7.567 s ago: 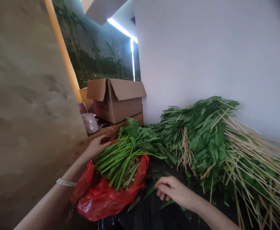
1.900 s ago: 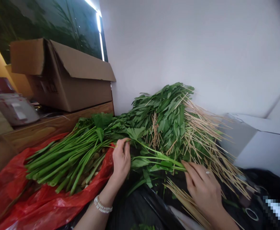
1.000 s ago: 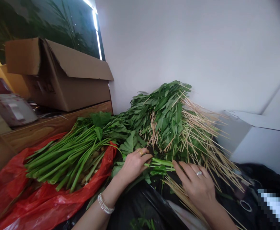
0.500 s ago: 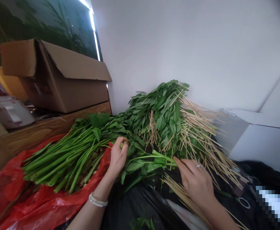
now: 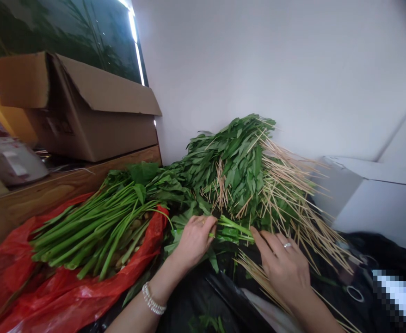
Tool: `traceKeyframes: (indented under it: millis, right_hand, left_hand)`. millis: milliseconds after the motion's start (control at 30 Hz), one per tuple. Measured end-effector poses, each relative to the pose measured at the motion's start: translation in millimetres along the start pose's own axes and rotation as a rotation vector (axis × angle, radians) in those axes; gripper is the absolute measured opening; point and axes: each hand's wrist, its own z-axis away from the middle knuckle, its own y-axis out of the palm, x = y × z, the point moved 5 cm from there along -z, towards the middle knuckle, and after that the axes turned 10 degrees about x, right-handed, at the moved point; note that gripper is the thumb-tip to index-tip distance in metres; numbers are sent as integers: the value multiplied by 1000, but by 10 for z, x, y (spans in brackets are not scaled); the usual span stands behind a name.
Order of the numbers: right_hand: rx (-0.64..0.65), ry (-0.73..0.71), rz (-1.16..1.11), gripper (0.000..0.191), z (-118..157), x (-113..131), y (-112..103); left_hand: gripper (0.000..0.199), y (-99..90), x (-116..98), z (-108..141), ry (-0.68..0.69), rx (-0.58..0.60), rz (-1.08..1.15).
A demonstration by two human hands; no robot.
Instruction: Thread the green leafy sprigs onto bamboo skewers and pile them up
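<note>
A small bunch of water spinach [image 5: 236, 225] stretches between my hands, its cut green stems toward the right and its leaves to the left. My left hand [image 5: 195, 238], closed with thumb and fingers together, grips it near the leaves. At the other end my right hand [image 5: 283, 259] pinches the stems; whether a skewer is also in those fingers is hidden. Loose bamboo skewers [image 5: 253, 270] lie under my right hand. Behind stands a heap of skewered leaves [image 5: 229, 155], with many bare stick ends [image 5: 289, 185] poking out to the right.
At left, a red plastic bag [image 5: 133, 273] holds long-stemmed greens [image 5: 88, 233]. A cardboard box [image 5: 109, 132] rests on a wooden ledge [image 5: 67, 185] behind it, beside a whitish container [image 5: 15, 159]. A white box [image 5: 379, 203] stands right, against the wall. Black plastic [image 5: 178, 300] covers the front.
My left hand has moved right, from beside the red bag to the bunch, and now closes on it. My right hand has stayed almost still, holding the stems.
</note>
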Motion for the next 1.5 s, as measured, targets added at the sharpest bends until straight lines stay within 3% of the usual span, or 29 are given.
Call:
traceKeyframes:
  millis: [167,400,533,633,733,833,933,1000,1100,1200,1333,1500]
  right_hand:
    - [4,-43,20,37,-17,42,-24]
    - [26,-16,7,37,-13,30,-2]
    - [25,4,-11,37,-29,28,-16]
    - [47,-27,-29,37,-23,71,5]
    - [95,-53,-95,37,-14,133,50]
    - [121,9,-206,37,-2,114,104]
    - [120,217,-360,31,31,-51,183]
    - [133,409,-549,25,66,-190,263]
    - [238,664,-910,26,102,-286,402]
    - [391,799,-1284,31,97,-206,478]
    - [406,903,-1624,34,85,-90,473]
    - [448,936,-1759,29,111,34,518]
  left_hand:
    - [15,-64,-21,8,-20,-77,46]
    - [15,-6,-148,-3,82,54,11]
    - [15,8,-168,5,119,77,-15]
    - [12,37,-169,10,73,61,-39]
    - [10,13,-127,10,-52,-24,68]
    - [11,-99,47,38,-237,-181,317]
    - [14,-271,337,141,-480,-410,500]
    - [17,-388,458,210,-545,-550,522]
    - [12,-505,459,247,-482,-665,477]
    - [11,-536,347,244,-383,-706,399]
    - [11,-460,109,201,-126,-615,279]
    - [24,-258,-189,183,109,-433,162]
